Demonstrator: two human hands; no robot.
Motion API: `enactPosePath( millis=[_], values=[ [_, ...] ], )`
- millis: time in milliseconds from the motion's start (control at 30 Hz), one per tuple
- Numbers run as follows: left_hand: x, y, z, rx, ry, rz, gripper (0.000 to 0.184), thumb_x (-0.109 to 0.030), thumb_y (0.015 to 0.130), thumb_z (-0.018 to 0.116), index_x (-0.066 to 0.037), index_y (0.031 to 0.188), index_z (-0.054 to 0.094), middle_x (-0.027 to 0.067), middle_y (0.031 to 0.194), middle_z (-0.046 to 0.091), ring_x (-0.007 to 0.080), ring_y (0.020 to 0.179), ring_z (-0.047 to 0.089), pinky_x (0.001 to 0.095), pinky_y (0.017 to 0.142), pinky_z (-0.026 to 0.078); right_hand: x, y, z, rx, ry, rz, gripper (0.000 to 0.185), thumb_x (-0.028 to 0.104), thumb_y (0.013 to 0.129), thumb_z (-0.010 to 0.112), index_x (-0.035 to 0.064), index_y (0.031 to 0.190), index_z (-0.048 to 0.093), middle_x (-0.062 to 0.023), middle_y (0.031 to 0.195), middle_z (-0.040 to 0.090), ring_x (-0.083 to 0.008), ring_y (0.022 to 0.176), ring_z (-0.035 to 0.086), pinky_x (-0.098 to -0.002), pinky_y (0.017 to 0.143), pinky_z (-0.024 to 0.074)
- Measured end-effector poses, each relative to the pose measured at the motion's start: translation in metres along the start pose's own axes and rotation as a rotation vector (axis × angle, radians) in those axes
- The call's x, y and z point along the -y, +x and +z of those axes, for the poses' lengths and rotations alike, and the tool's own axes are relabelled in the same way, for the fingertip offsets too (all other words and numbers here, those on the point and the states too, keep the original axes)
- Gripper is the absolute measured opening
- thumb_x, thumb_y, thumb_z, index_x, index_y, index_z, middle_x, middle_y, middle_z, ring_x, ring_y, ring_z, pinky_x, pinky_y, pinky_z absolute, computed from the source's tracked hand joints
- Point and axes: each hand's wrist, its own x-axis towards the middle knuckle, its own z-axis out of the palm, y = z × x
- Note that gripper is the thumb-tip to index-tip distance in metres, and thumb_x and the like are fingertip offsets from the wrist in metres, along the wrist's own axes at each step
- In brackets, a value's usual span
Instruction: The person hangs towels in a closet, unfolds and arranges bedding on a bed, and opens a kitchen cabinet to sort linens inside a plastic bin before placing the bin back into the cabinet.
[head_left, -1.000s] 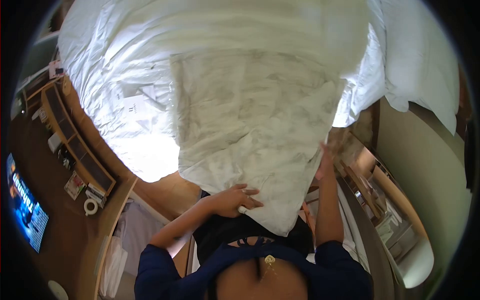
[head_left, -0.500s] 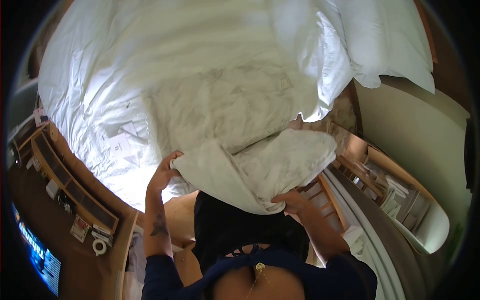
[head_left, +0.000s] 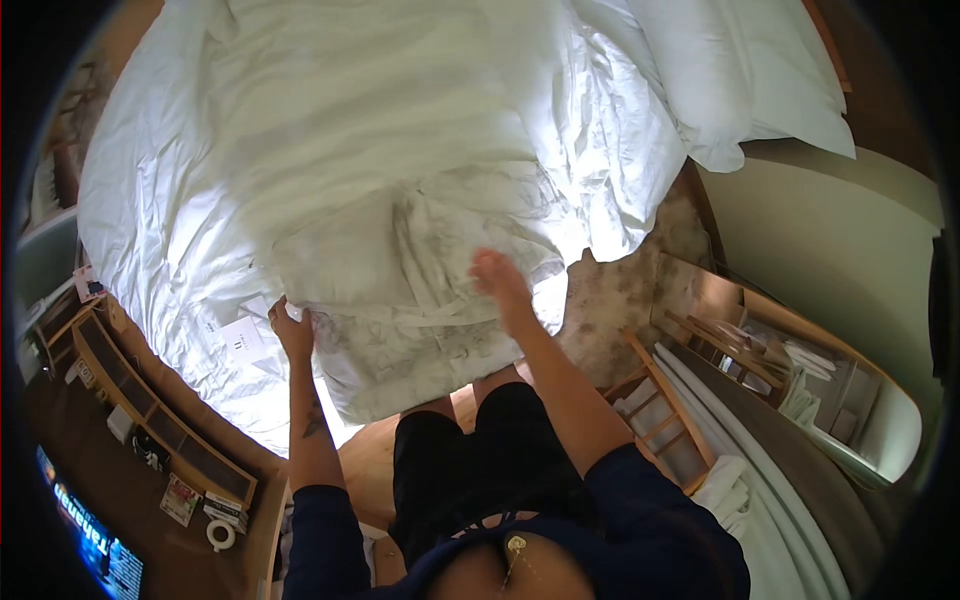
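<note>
A white bathrobe (head_left: 380, 350), its belt strip lying across it, is spread in folded layers on the near part of the bed, the lower edge by my legs. My left hand (head_left: 292, 328) is at the robe's left edge, thumb and forefinger apart, with no cloth visibly gripped between them. Over the robe's right half is my right hand (head_left: 497, 283), blurred by motion. Its fingers are too smeared to read, and I cannot tell whether it touches the cloth. Close to my left hand, a white printed card (head_left: 243, 340) lies on the bed.
The bed (head_left: 370, 110) has a rumpled white duvet and pillows (head_left: 780, 90) at the upper right. A desk (head_left: 165, 480) with a tape roll (head_left: 221, 535) and a lit screen (head_left: 85, 540) runs along the left. At right are a wooden chair (head_left: 665, 425), a mirror (head_left: 880, 430) and curtains (head_left: 780, 520).
The robe section raised between both hands has come down flat on the bed. My right hand has moved up and left over it; my left hand has shifted slightly left.
</note>
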Motion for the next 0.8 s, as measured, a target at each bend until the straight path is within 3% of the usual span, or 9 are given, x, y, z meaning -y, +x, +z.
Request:
enactPosePath(
  millis=[100,167,267,333,367,400,533,633,800],
  values=[
    [-0.013,-0.018,0.012,-0.044,-0.186,-0.107,0.051,-0.020,0.068,0.071,0.003,0.107,0.050,0.0196,0.105,0.049,0.0322,0.098,0.048,0.0395,0.085,0.038,-0.026,0.019,-0.071,-0.578,-0.660,-0.280,0.042,0.014,0.073,0.066,0.0049,0.110,0.049,-0.0090,0.105,0.049,-0.0176,0.095,0.048,-0.0316,0.081,0.0412],
    [-0.014,-0.030,0.017,0.030,-0.131,-0.247,0.055,-0.031,0.067,0.073,0.004,0.104,0.051,0.0191,0.101,0.051,0.0315,0.091,0.050,0.0387,0.081,0.040,-0.022,0.010,-0.107,-0.717,-0.994,-0.342,0.065,0.008,0.060,0.069,0.0066,0.118,0.041,-0.0149,0.114,0.044,-0.0309,0.108,0.041,-0.0403,0.093,0.0340],
    [-0.021,-0.048,0.006,0.054,-0.043,-0.303,0.057,-0.036,0.067,0.072,0.004,0.103,0.052,0.0175,0.097,0.052,0.0302,0.086,0.052,0.0377,0.076,0.042,-0.072,0.015,-0.187,-0.424,-1.143,-0.272,0.087,0.007,0.053,0.067,0.0064,0.131,0.028,-0.0193,0.130,0.034,-0.0344,0.120,0.034,-0.0405,0.099,0.0302],
    [-0.014,-0.066,0.000,0.084,-0.075,-0.287,0.052,-0.036,0.069,0.071,0.005,0.096,0.054,0.0154,0.093,0.052,0.0299,0.085,0.049,0.0381,0.074,0.040,-0.088,0.019,-0.195,-0.273,-0.891,-0.037,0.095,0.008,0.049,0.072,0.0025,0.132,0.026,-0.0154,0.130,0.035,-0.0294,0.123,0.032,-0.0376,0.100,0.0296],
    [-0.012,-0.073,-0.002,0.090,-0.078,-0.221,0.050,-0.034,0.069,0.071,0.006,0.094,0.055,0.0160,0.092,0.051,0.0303,0.085,0.048,0.0382,0.074,0.040,-0.101,0.030,-0.210,-0.219,-0.992,0.104,0.102,0.015,0.046,0.081,-0.0003,0.131,0.026,-0.0176,0.129,0.038,-0.0296,0.121,0.036,-0.0371,0.099,0.0307],
    [-0.010,-0.079,-0.004,0.100,-0.079,-0.153,0.048,-0.032,0.070,0.071,0.006,0.093,0.055,0.0166,0.091,0.050,0.0306,0.085,0.048,0.0383,0.074,0.039,-0.096,0.031,-0.195,-0.226,-0.776,0.148,0.100,0.020,0.048,0.083,-0.0010,0.130,0.028,-0.0180,0.127,0.040,-0.0279,0.119,0.038,-0.0362,0.098,0.0322],
    [-0.017,-0.089,-0.013,0.116,0.030,-0.137,0.040,-0.028,0.072,0.069,0.006,0.087,0.056,0.0191,0.089,0.049,0.0320,0.083,0.047,0.0391,0.071,0.039,-0.113,0.042,-0.200,-0.234,-0.692,0.272,0.087,0.020,0.054,0.082,-0.0034,0.124,0.035,-0.0146,0.120,0.047,-0.0239,0.112,0.044,-0.0346,0.094,0.0357],
    [-0.024,-0.094,-0.017,0.212,0.177,-0.168,0.042,-0.032,0.073,0.066,0.007,0.083,0.056,0.0181,0.090,0.052,0.0319,0.083,0.049,0.0399,0.072,0.040,-0.058,0.014,-0.171,-0.119,-0.612,0.415,0.069,0.021,0.056,0.082,-0.0025,0.112,0.049,-0.0088,0.104,0.059,-0.0182,0.095,0.055,-0.0317,0.084,0.0425],
    [-0.029,-0.122,-0.027,0.379,0.365,-0.099,0.044,-0.034,0.071,0.066,0.006,0.084,0.058,0.0158,0.083,0.056,0.0324,0.082,0.052,0.0402,0.071,0.042,-0.066,-0.004,-0.183,0.044,-0.724,0.373,0.077,0.026,0.057,0.082,-0.0010,0.118,0.044,-0.0119,0.113,0.052,-0.0210,0.103,0.049,-0.0332,0.089,0.0390]
  ],
)
